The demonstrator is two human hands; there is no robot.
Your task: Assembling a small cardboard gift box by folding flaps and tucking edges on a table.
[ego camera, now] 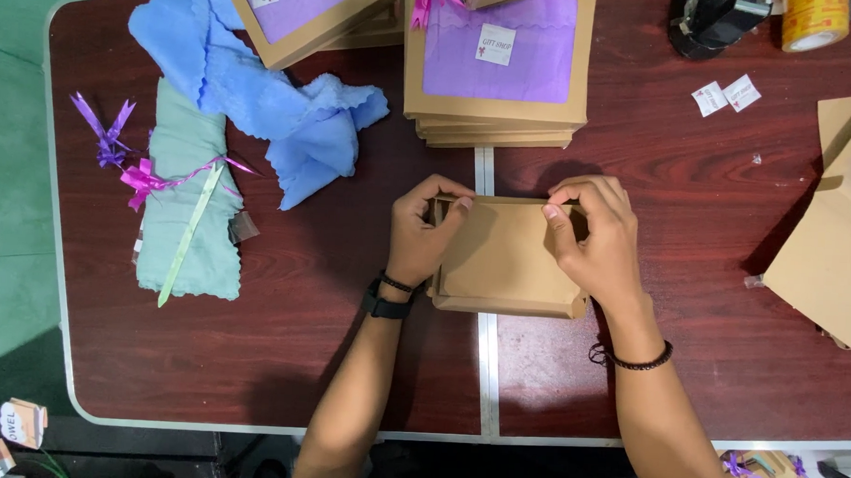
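A flat brown cardboard box (502,256) lies in the middle of the dark red table (280,356), over its metal seam. My left hand (421,231) grips the box's left end, fingers curled over the far left corner. My right hand (597,243) holds the right end, with thumb and fingers pinching the far right corner flap. Both wrists wear dark bands.
A stack of brown boxes with purple windows (496,67) stands just beyond the box. A blue cloth (261,82), a folded green cloth (186,198) and pink and purple ribbons (143,177) lie at left. Flat cardboard (835,253) at right; tape roll (815,22), small labels (726,96) far right.
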